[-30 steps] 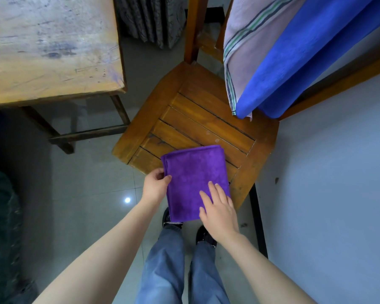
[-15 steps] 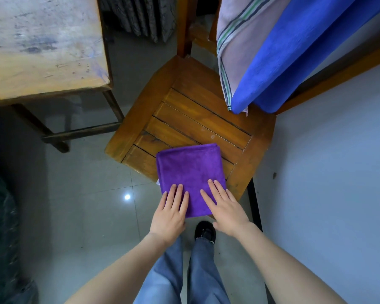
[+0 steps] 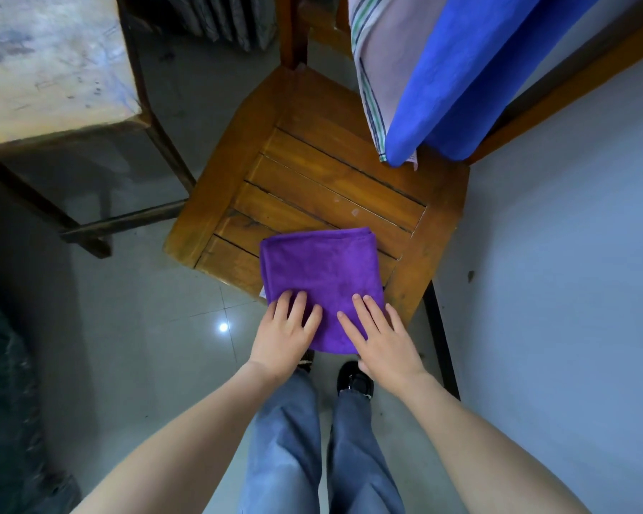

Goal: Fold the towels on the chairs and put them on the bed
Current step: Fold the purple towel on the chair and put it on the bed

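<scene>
A folded purple towel (image 3: 322,270) lies on the near corner of the wooden chair seat (image 3: 312,179), its near edge hanging past the seat. My left hand (image 3: 284,333) rests flat on the towel's near left part, fingers straight. My right hand (image 3: 381,337) lies flat on the near right part, fingers spread. A blue towel (image 3: 472,72) and a pale striped towel (image 3: 383,57) hang over the chair back at the upper right.
A worn wooden table (image 3: 45,68) stands to the left of the chair. A pale wall (image 3: 565,272) runs along the right. My legs in jeans (image 3: 312,447) and dark shoes stand on the tiled floor below the chair.
My left hand let go of the towel's left edge and now lies flat on top beside my right hand. Both hands press the towel's near part.
</scene>
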